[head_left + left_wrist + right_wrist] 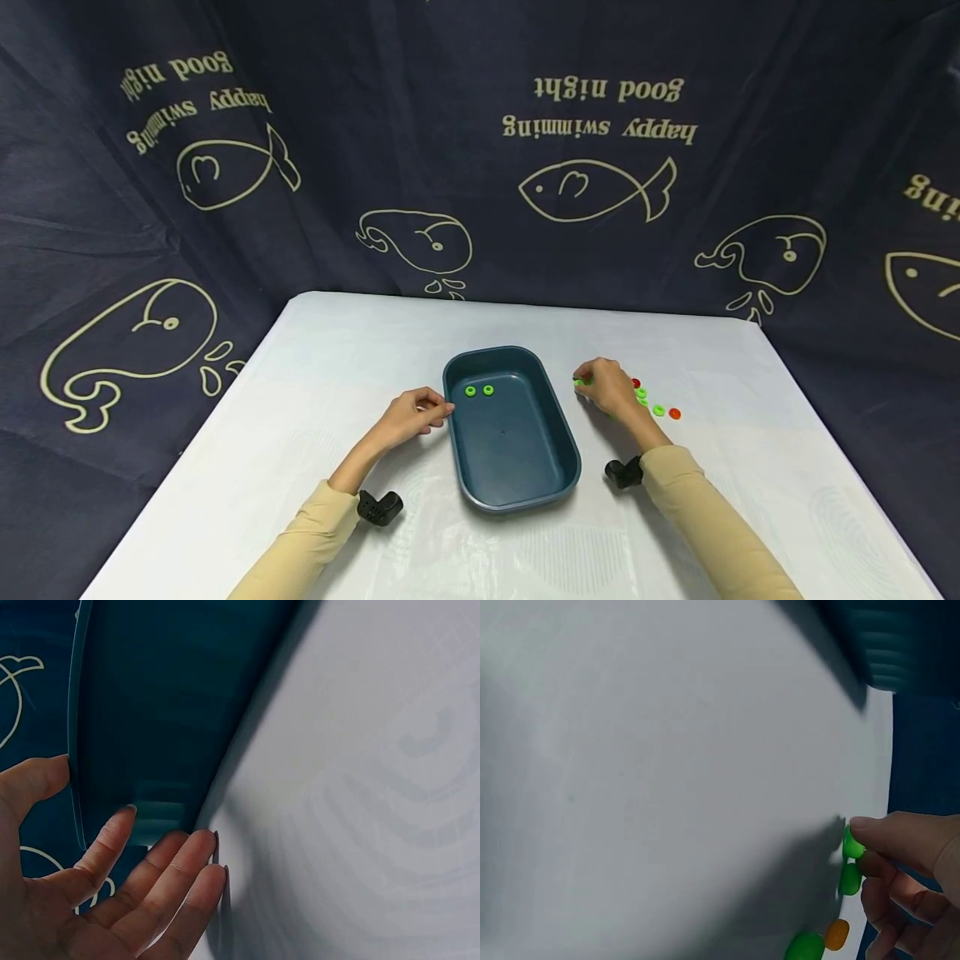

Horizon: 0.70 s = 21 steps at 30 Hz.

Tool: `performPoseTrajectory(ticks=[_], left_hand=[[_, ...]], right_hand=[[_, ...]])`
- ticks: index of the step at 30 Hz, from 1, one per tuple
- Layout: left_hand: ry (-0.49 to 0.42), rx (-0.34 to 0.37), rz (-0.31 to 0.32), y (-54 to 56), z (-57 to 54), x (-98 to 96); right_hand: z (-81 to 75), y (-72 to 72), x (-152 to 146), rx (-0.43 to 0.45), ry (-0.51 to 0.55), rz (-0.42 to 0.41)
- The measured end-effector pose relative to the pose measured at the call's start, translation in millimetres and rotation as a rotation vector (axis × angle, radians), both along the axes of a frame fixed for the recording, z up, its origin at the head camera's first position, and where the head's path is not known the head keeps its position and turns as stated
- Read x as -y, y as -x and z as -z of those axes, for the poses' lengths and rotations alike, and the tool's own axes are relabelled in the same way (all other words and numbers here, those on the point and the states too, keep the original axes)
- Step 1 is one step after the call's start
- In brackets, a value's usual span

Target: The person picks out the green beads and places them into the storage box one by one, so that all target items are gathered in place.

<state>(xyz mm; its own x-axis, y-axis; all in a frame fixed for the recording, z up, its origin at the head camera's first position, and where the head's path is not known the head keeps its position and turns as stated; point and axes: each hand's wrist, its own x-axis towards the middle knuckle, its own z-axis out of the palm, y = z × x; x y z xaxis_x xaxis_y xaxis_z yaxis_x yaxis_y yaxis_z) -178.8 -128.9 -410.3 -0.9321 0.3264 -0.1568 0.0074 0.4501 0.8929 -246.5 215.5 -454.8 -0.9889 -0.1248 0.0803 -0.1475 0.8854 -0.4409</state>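
Observation:
A dark blue rectangular tray (pixel 517 454) stands on the white table, with two small green rings (pixel 470 391) on its floor near the far end. At the tray's left side is my left hand (pixel 411 413); its thumb tip (pixel 58 774) meets the rim, and the other fingers extend loosely along the outer wall. My right hand (pixel 609 388), to the right of the tray, pinches a small green ring (pixel 853 844) between thumb and index finger, low over the table. Another green ring (pixel 850 879) shows just beside these fingertips.
Right of my right hand lie several loose rings, among them a green ring (pixel 658 410), an orange-red ring (pixel 675 413) and a dark red ring (pixel 636 382). A dark curtain (pixel 480 150) with fish drawings hangs behind the table (pixel 360 333).

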Motion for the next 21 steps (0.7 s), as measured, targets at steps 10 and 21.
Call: performPoseTrajectory(ticks=[10,21], left_hand=[[0.003,-0.008,-0.008,6.7,13.1,1.2],[0.012,-0.002,-0.036,21.6,39.9,5.5]], right_hand=[[-1.1,-2.1,1,-0.026,-0.033,0.001],[-38.0,-2.7,5,-0.05,0.009,0.008]])
